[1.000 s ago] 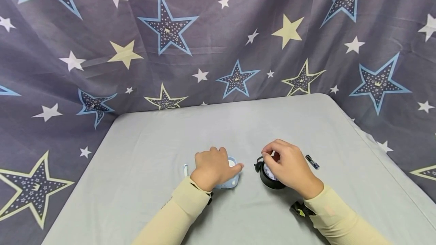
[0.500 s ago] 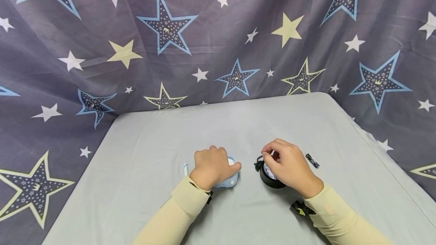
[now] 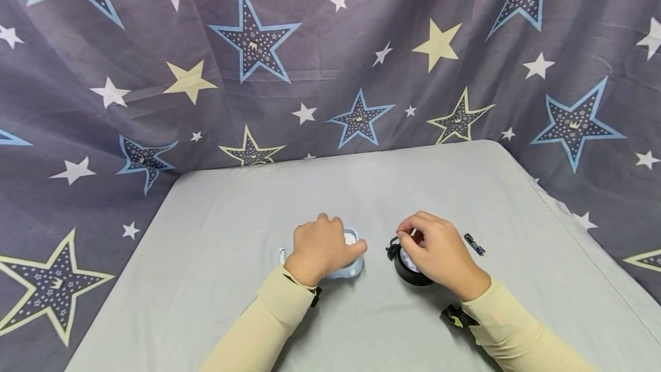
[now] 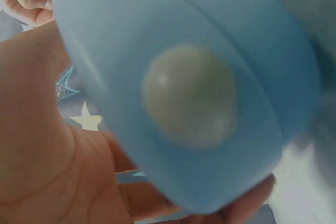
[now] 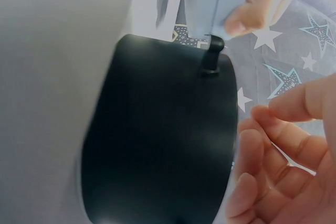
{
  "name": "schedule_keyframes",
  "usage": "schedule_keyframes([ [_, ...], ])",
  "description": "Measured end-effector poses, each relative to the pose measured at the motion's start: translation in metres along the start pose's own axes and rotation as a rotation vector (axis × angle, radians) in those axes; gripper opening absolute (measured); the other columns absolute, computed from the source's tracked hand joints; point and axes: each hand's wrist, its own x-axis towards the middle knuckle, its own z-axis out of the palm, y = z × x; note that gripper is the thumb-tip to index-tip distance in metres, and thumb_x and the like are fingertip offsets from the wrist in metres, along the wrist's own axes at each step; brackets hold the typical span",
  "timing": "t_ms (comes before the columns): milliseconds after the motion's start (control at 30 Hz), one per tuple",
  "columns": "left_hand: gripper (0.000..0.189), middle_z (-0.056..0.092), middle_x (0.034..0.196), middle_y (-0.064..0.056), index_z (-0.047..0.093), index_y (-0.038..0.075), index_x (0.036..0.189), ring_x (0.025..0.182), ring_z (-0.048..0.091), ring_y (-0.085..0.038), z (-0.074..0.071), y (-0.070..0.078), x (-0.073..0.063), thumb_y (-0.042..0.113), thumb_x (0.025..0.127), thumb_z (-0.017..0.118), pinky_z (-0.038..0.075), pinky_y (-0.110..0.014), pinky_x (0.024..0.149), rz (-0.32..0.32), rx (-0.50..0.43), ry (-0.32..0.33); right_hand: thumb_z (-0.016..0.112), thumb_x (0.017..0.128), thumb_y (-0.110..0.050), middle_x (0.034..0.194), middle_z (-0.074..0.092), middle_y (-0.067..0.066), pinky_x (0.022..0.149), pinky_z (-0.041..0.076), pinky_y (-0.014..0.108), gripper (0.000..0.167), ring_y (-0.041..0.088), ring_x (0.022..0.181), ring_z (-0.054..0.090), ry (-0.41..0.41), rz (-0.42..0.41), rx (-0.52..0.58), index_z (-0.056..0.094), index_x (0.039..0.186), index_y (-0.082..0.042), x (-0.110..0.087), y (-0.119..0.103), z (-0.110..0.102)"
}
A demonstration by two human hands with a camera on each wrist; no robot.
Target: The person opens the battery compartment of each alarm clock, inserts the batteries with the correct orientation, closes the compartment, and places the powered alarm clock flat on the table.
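Note:
My left hand [image 3: 322,248] grips a light-blue alarm clock [image 3: 351,268], whose pale round face partly shows beside the thumb. In the left wrist view the rounded blue case of the alarm clock [image 4: 126,40] fills the middle, with a cream round spot on it and fingers curled underneath. To the right, a black alarm clock [image 3: 406,273] rests on the bed-like surface. My right hand [image 3: 439,251] hovers over its face, fingers loosely curled, thumb and forefinger tips close together. Nothing shows between those fingertips; whether other fingers touch the black clock [image 5: 157,129] I cannot tell.
Small dark cylinders like batteries [image 3: 474,244] lie right of the right hand. A slim white-and-blue cylinder [image 3: 282,256] lies left of the left hand. Pale grey cloth [image 3: 232,217] covers the surface, and a star-patterned curtain [image 3: 320,33] encloses its back and sides.
My left hand and the light-blue alarm clock have shifted slightly up in the head view, and the clock's tilt has changed a little. The right hand and the black clock stay put.

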Motion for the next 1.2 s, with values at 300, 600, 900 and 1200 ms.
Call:
schedule_keyframes([
  [300, 0.049, 0.053, 0.081, -0.008, 0.057, 0.013, 0.080, 0.057, 0.051, -0.026, -0.004, -0.004, -0.001, 0.062, 0.081, 0.057, 0.042, -0.038, 0.051, 0.075, -0.129, 0.120, 0.070, 0.090, -0.016, 0.086, 0.065, -0.019, 0.065, 0.049, 0.024, 0.013, -0.002, 0.070, 0.057, -0.006, -0.001, -0.006, 0.073, 0.086, -0.028, -0.001, -0.001, 0.001],
  [600, 0.051, 0.048, 0.077, -0.006, 0.054, 0.010, 0.082, 0.050, 0.045, -0.020, -0.004, -0.007, 0.001, 0.060, 0.081, 0.062, 0.041, -0.034, 0.048, 0.153, -0.170, 0.253, 0.071, 0.090, -0.014, 0.088, 0.066, -0.018, 0.067, 0.051, 0.024, 0.011, -0.002, 0.075, 0.061, -0.039, -0.016, 0.032, 0.074, 0.087, -0.025, -0.003, -0.002, 0.004],
  [900, 0.051, 0.047, 0.083, -0.007, 0.047, 0.011, 0.087, 0.057, 0.050, -0.021, -0.011, -0.009, 0.004, 0.058, 0.081, 0.064, 0.042, -0.031, 0.053, 0.123, -0.332, 0.233, 0.072, 0.090, -0.015, 0.089, 0.066, -0.018, 0.070, 0.053, 0.028, 0.008, -0.001, 0.078, 0.061, -0.060, -0.022, 0.057, 0.075, 0.089, -0.023, -0.003, -0.005, 0.005],
  [1200, 0.057, 0.052, 0.086, -0.007, 0.045, 0.010, 0.096, 0.063, 0.055, -0.023, -0.013, -0.007, 0.004, 0.060, 0.081, 0.067, 0.046, -0.034, 0.060, 0.086, -0.398, 0.223, 0.074, 0.091, -0.025, 0.090, 0.066, -0.016, 0.070, 0.055, 0.031, 0.003, 0.007, 0.077, 0.065, -0.104, -0.050, 0.075, 0.073, 0.094, -0.025, -0.004, -0.006, 0.008],
])
